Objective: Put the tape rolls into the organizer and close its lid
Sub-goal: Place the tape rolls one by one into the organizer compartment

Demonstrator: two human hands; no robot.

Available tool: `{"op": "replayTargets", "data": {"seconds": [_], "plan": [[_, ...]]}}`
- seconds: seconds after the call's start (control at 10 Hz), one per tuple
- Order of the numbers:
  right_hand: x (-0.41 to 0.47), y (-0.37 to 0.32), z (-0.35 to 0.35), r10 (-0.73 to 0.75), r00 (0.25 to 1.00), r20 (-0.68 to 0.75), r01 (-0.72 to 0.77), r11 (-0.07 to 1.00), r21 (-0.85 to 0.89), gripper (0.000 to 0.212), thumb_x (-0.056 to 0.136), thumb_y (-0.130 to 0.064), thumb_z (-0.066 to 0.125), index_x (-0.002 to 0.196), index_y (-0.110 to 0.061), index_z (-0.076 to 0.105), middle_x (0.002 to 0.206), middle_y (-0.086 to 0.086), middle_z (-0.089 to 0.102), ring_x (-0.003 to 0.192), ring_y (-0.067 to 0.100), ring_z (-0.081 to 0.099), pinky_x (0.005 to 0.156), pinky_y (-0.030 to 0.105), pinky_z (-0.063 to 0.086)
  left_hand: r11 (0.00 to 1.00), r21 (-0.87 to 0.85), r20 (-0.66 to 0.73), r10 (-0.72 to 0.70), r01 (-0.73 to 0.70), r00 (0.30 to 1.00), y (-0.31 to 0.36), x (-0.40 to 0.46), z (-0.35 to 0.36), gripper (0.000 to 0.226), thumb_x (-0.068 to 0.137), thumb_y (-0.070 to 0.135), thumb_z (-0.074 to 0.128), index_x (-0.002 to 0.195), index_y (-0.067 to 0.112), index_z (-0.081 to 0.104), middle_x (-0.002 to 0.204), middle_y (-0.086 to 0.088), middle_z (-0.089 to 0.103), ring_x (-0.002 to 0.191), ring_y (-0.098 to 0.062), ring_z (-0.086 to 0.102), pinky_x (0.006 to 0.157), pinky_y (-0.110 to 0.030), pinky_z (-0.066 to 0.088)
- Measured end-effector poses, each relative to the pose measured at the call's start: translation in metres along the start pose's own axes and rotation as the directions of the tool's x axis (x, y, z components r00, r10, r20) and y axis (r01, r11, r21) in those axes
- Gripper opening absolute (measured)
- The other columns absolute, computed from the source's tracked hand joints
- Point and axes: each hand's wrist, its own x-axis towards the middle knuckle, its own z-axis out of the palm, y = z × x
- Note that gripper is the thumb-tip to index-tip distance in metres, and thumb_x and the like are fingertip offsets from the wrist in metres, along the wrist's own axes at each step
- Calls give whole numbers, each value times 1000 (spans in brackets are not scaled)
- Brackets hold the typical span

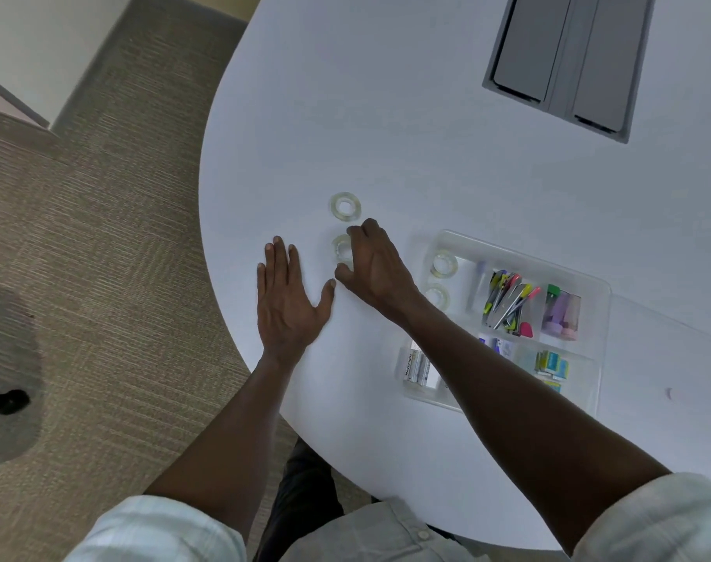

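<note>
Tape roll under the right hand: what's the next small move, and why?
Probably close the right hand on the tape roll and lift it toward the organizer. Its fingers curl around that roll on the table, two rolls already lie in the organizer's near-left compartment, and another roll waits beyond. The left hand lies flat.

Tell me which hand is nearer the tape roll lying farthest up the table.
Right. The right hand reaches just below that tape roll; the left hand lies flat, lower left.
</note>
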Motion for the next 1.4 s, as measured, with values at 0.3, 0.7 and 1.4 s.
{"op": "replayTargets", "data": {"seconds": [0.3,0.7,1.4], "plan": [[-33,28,-64,194,935,-297,-129,966,225,50,69,-11,71,117,-2,57,111,16,56,103,29,56,87,31,44,1000,-11,9,-6,6,1000,2,0,-5,84,96,58,51,154,1,33,167,-18,22,158,-29,18,129,-45,19],[-66,101,-74,433,898,-77,-433,901,20,56,76,-20,72,125,2,57,117,24,60,113,36,56,95,36,43,1000,-2,3,-4,4,1000,3,-1,-6,83,95,58,51,153,1,34,166,-18,23,157,-29,20,128,-46,21],[-60,97,-49,408,909,-85,-398,910,115,50,79,-14,70,123,2,53,113,22,55,104,35,54,86,32,39,1000,9,2,-6,6,1000,3,0,-4,84,95,59,51,153,2,34,167,-18,23,157,-28,20,128,-46,21]]}}
